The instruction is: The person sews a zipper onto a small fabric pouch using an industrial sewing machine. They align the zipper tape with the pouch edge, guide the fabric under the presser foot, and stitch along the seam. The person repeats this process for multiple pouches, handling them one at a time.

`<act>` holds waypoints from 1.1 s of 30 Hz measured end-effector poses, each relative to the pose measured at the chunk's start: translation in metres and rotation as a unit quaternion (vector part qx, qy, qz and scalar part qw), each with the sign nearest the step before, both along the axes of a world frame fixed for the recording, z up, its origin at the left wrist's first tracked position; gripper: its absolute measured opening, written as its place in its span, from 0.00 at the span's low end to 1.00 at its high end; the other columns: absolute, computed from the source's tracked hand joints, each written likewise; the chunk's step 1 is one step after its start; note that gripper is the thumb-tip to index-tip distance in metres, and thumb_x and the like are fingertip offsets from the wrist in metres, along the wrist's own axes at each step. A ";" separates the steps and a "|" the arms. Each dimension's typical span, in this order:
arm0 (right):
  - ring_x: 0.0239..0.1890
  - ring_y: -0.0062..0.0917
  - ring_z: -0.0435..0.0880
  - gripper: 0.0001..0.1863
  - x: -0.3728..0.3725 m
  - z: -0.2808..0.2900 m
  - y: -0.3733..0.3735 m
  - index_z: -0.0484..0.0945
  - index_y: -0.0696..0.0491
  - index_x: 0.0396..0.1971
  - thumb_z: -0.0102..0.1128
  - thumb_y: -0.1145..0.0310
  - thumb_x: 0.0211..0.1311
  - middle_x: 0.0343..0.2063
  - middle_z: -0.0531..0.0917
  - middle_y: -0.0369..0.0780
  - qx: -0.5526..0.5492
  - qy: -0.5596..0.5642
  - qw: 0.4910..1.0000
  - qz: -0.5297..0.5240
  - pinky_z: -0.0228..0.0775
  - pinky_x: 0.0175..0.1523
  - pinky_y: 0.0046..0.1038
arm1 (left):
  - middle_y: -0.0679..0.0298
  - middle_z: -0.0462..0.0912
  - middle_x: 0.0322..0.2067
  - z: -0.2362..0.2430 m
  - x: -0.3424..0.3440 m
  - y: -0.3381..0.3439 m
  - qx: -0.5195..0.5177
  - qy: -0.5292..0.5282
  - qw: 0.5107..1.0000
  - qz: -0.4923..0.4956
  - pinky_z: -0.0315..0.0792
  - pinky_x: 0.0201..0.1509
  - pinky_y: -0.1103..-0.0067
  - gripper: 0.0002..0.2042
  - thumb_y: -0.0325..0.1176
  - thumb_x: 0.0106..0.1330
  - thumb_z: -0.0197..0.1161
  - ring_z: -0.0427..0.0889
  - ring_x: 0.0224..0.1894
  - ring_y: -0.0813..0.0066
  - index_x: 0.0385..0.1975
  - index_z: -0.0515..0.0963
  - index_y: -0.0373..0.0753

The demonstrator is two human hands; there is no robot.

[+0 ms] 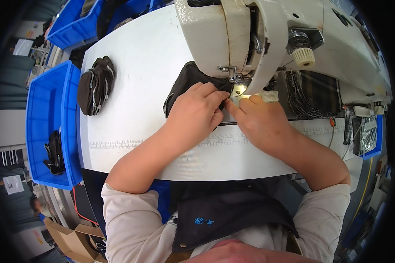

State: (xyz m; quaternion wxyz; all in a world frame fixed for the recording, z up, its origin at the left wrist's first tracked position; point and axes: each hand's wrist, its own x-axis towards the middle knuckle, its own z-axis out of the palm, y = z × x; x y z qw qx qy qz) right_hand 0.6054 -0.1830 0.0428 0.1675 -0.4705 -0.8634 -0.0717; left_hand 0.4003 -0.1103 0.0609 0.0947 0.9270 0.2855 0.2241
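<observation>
A black fabric piece (pixel 189 75) with a zipper along its left edge lies under the head of a white sewing machine (pixel 245 37). My left hand (pixel 193 107) rests over it, thumb and fingers closed on the cloth's near right edge. Beside the lit presser foot (pixel 238 80), my right hand (pixel 264 125) pinches the same edge, its fingertips almost meeting those of the left. The fingers hide part of the cloth, and the needle tip is too small to make out.
Dark zippered pouches (pixel 95 87) are piled on the white table (pixel 136 83) at left. A blue bin (pixel 52 96) with black pieces stands past the left edge. Stacked dark cloth (pixel 315 94) lies right of the needle area. A ruler strip (pixel 131 143) crosses the table front.
</observation>
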 end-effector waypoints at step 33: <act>0.44 0.31 0.88 0.17 0.002 0.013 0.003 0.85 0.57 0.46 0.65 0.73 0.55 0.52 0.83 0.42 -0.026 -0.022 0.999 -0.008 0.81 0.42 0.30 | 0.65 0.85 0.48 -0.003 -0.001 0.014 0.037 0.047 0.998 -0.006 0.81 0.50 0.74 0.16 0.33 0.59 0.69 0.82 0.51 0.67 0.47 0.87 0.38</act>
